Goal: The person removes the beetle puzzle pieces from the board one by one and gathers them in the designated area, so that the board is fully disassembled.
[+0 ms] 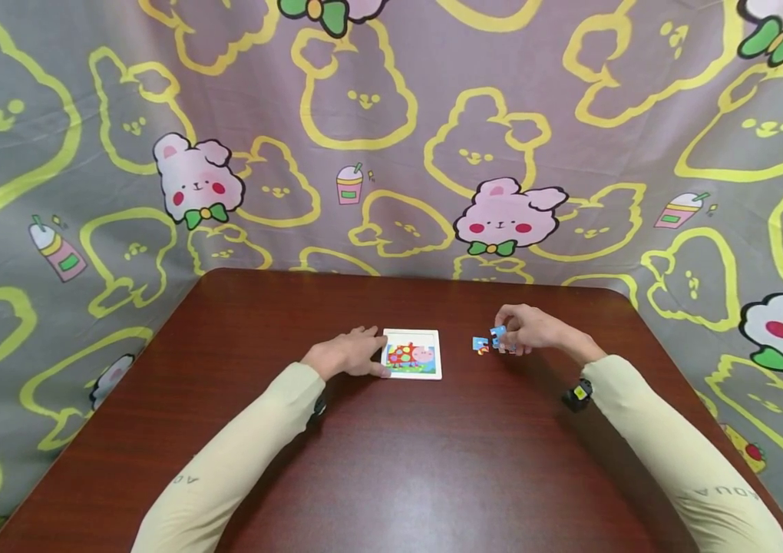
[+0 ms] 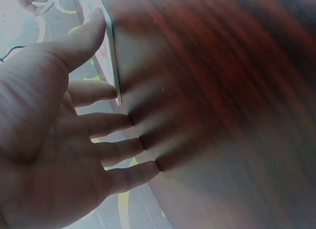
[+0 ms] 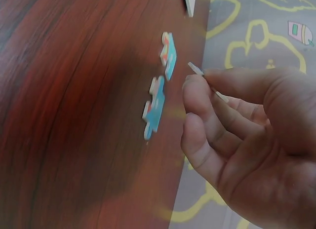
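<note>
A white-framed picture puzzle (image 1: 435,370) lies on the table, showing a pink pig and a red, spotted shape. My left hand (image 1: 350,353) is at its left side with fingers spread. In the left wrist view, the thumb and index finger touch the frame's edge (image 2: 114,73), while the other straight fingertips rest on the table. To the right, my right hand (image 1: 533,326) pinches a small puzzle piece (image 3: 196,68) between thumb and fingers, seen nearly edge-on and raised above the table. Beneath it lie two blue puzzle pieces (image 3: 157,105), one being the left-hand puzzle piece (image 1: 480,345).
The dark reddish-brown table (image 1: 391,461) has a glossy top. Behind it and at both sides hangs a grey cloth (image 1: 391,169) with yellow outlined animals. A dark wrist device (image 1: 578,394) sits on the right sleeve.
</note>
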Demonstrator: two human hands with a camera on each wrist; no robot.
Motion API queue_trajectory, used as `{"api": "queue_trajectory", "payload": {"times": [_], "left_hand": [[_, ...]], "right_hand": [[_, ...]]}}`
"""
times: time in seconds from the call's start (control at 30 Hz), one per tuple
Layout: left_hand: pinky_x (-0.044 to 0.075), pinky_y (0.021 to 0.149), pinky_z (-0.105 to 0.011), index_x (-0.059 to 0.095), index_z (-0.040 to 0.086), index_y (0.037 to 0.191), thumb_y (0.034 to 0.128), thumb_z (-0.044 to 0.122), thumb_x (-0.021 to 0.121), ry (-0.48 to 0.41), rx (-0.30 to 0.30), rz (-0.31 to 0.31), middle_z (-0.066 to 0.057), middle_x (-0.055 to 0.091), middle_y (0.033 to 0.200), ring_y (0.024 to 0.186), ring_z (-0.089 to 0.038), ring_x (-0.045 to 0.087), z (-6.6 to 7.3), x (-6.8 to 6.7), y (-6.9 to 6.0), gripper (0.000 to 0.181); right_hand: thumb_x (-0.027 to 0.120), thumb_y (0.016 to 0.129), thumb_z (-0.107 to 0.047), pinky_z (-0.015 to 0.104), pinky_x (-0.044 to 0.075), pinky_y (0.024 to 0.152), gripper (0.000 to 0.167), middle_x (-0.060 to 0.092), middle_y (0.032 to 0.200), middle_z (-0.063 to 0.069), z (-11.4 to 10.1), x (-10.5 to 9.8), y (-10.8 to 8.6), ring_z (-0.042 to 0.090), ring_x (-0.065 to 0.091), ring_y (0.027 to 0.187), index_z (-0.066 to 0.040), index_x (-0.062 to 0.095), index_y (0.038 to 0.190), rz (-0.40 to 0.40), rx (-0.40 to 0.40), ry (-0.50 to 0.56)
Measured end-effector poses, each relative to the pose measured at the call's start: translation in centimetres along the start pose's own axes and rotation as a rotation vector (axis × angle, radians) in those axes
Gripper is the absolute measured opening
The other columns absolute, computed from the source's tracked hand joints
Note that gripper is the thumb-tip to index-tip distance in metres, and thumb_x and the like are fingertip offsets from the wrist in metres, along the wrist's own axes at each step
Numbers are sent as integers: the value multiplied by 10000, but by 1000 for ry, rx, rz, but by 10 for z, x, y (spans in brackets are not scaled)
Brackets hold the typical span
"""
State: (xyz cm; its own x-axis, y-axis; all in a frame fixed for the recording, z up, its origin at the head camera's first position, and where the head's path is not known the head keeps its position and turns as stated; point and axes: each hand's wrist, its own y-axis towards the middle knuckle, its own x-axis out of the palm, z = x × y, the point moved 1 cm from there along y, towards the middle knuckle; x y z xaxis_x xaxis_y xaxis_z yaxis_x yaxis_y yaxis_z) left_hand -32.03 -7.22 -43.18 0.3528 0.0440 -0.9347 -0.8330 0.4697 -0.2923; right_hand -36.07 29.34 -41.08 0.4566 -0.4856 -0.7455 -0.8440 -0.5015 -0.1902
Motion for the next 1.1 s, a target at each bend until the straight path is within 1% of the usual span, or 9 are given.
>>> {"api": "queue_trajectory", "payload": {"times": [0.13,0.27,0.43,0.5,0.6,0.83,1.0,1.1], "left_hand": [[253,1261,-563,383,137,1616,994,502,668,0,-8,-5,-201,247,1702,1580,-427,197,0,0,-1,775],[271,1253,-565,405,133,1602,987,499,681,0,3,6,-216,265,1692,1571,-438,217,0,0,0,768],[285,1244,-575,420,126,1591,984,492,687,2,15,10,-228,274,1685,1564,-450,228,-1,0,0,758],[285,1245,-572,415,126,1595,986,494,684,3,14,7,-223,271,1688,1567,-444,225,-1,0,0,760],[281,1248,-567,409,126,1599,987,498,681,2,12,5,-219,267,1691,1570,-438,221,-1,0,0,766],[273,1253,-563,395,127,1607,990,502,674,0,4,-1,-214,258,1695,1573,-434,212,-2,0,-2,774],[273,1252,-565,397,130,1605,989,507,675,4,2,1,-212,263,1694,1573,-435,215,-2,0,-2,774],[273,1252,-563,398,130,1602,988,508,676,5,1,0,-213,267,1692,1572,-434,218,-1,0,-1,772]], "right_hand": [[614,1007,-14,367,567,600,159,700,817,114,5,-4,-6,229,646,636,14,534,1142,-8,8,-2],[588,1017,0,383,578,600,136,670,804,122,9,-8,-10,230,641,640,27,513,1128,-31,6,-2],[594,1020,-16,374,582,614,148,669,822,125,13,-12,-14,237,650,663,23,507,1133,-60,38,-13],[595,1021,-22,369,579,621,150,672,829,124,14,-13,-15,238,654,674,22,510,1137,-64,59,-12],[597,1023,-31,372,576,618,159,673,831,129,18,-15,-17,234,659,675,35,507,1137,-68,69,-15],[584,1024,-20,366,556,575,123,661,782,125,29,-17,-15,229,655,617,42,520,1108,-70,86,-18],[572,1014,0,352,542,558,102,644,761,123,36,-16,-16,221,636,588,39,525,1095,-76,117,-15],[580,1025,-22,350,540,555,103,647,769,120,39,-15,-18,214,632,586,33,529,1096,-71,127,-21]]}}
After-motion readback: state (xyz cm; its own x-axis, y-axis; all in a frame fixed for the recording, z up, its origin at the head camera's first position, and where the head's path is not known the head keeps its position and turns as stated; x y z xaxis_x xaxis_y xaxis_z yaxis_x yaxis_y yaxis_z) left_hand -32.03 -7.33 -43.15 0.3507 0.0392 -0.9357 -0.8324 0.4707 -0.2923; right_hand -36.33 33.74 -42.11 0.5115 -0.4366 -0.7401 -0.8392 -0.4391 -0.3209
